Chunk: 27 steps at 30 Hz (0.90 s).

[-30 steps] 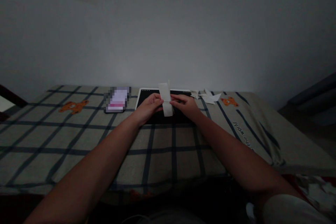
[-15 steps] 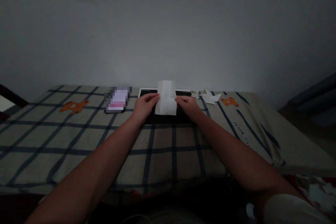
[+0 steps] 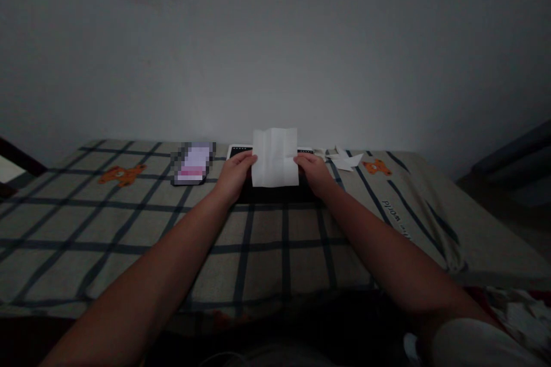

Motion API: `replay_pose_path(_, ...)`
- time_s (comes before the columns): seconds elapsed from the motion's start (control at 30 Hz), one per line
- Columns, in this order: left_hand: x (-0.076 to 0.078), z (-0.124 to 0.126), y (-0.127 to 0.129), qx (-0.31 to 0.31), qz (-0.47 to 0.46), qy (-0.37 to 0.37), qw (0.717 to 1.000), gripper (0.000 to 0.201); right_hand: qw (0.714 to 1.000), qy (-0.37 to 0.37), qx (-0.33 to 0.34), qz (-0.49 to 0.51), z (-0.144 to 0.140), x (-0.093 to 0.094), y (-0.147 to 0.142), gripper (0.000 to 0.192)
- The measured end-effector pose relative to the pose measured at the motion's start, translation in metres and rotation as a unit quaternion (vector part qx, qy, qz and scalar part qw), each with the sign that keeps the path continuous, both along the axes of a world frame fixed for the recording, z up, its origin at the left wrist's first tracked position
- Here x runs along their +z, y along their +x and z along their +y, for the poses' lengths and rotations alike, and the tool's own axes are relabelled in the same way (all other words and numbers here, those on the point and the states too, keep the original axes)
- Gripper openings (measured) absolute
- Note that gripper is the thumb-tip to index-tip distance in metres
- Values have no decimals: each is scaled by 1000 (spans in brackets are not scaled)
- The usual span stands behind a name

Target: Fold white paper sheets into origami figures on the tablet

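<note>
Left hand [image 3: 237, 175] and right hand [image 3: 316, 173] grasp paper [image 3: 275, 163], opened out.
Each pinches one side edge, holding the sheet raised before the black board [image 3: 275, 195]; folded narrow a second ago, it now spreads wide, creases showing, so unfolding appears largely complete. Phone [image 3: 191, 163] lies left, scraps [image 3: 345, 160] right, on the cloth-covered desk [image 3: 267, 272]; wall [image 3: 275, 51] behind, room dim.
</note>
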<state>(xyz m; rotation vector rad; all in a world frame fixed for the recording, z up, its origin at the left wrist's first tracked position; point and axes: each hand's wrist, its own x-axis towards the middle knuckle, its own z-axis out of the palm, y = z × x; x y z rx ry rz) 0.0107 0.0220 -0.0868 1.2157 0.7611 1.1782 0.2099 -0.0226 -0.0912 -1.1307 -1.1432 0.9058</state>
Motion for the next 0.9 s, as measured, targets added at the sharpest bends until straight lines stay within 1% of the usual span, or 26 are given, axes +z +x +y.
replay_pose_path(0.1, -2, 2, 0, 11, 0, 0, 1000, 32, 998, -6, 6, 57, 3, -2, 2, 16)
replay_pose_path(0.2, -3, 4, -1, 16, -6, 1, 1000, 31, 996, -17, -2, 92, 5, -2, 3, 20)
replay_pose_path(0.3, -2, 7, -3, 43, -11, 9, 999, 30, 994, -24, -14, 102, 6, -2, 6, 23)
replay_pose_path(0.4, -2, 9, -4, 78, 15, 20, 997, 29, 995, -23, -8, 99, 7, -3, 9, 24)
replay_pose_path(0.5, -3, 10, -5, 91, 33, 29, 995, 27, 994, -29, -1, 106, 8, -4, 11, 24)
replay_pose_path(0.6, -3, 10, -4, 72, 36, 40, 996, 25, 995, -30, 2, 99, 8, -4, 13, 25)
replay_pose_path(0.73, -2, 9, -4, 41, 25, 52, 998, 23, 996, -11, 15, 88, 9, -5, 17, 24)
replay_pose_path(0.9, 0, 11, -6, 7, -8, 40, 999, 29, 994, 11, 34, 99, 11, -3, 21, 17)
